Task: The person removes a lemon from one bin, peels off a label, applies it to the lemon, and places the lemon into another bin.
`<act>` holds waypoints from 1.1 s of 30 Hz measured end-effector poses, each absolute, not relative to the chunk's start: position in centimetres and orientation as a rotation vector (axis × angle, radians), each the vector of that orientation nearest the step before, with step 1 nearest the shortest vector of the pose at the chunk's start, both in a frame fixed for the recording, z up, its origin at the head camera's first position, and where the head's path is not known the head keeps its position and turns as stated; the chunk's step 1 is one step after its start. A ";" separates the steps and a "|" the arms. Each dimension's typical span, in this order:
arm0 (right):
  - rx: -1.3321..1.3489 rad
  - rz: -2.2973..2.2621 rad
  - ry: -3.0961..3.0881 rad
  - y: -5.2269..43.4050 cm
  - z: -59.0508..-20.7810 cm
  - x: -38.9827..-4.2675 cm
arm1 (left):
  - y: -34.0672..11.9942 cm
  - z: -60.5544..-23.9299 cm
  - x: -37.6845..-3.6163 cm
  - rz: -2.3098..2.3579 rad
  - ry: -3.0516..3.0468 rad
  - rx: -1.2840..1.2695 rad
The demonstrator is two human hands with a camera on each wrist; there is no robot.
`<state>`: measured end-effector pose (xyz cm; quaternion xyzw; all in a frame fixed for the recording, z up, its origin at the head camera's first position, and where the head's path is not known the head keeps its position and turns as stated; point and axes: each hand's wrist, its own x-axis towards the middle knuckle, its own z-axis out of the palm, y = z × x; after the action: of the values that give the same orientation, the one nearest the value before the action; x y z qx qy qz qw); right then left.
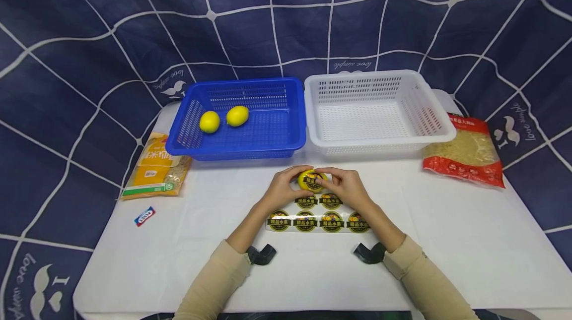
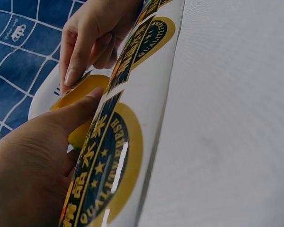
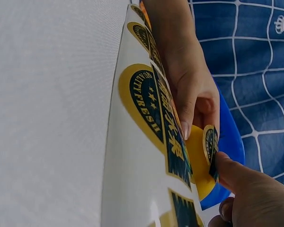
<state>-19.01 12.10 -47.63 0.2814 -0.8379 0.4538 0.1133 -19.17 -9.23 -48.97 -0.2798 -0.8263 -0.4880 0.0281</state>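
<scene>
My left hand [image 1: 282, 187] grips a lemon [image 1: 302, 180] just above the middle of the table, thumb at its near side. A round black-and-gold sticker [image 1: 311, 179] lies against the lemon's side facing me. My right hand [image 1: 350, 188] pinches the sticker's edge at the lemon, with its thumb on the label [image 3: 211, 146] in the right wrist view. Under both hands lies a glossy white sticker sheet [image 1: 318, 211] with two rows of the same labels showing. In the left wrist view this sheet [image 2: 149, 99] hides part of the lemon [image 2: 87, 87].
Behind the hands stand a blue basket [image 1: 237, 155] holding two lemons [image 1: 223, 118] and a white basket [image 1: 380, 142]. An orange food bag [image 1: 156, 166] and a small red-and-blue packet [image 1: 144, 216] lie left. A red-and-clear food bag [image 1: 469, 154] lies right.
</scene>
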 end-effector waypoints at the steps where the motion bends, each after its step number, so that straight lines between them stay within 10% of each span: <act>1: 0.837 1.320 -2.455 12.1 -47.7 -19.0 | -9.3 -49.0 -19.1 -1.508 -2.552 -0.863; 33: 0.947 1.195 -2.405 12.3 -48.8 -19.4 | -9.3 -49.0 -19.0 -1.595 -2.541 -0.841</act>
<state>-19.36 12.26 -48.80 0.3289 -0.8355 0.4151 0.1467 -18.99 -9.32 -49.02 -0.2700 -0.8153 -0.5120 0.0129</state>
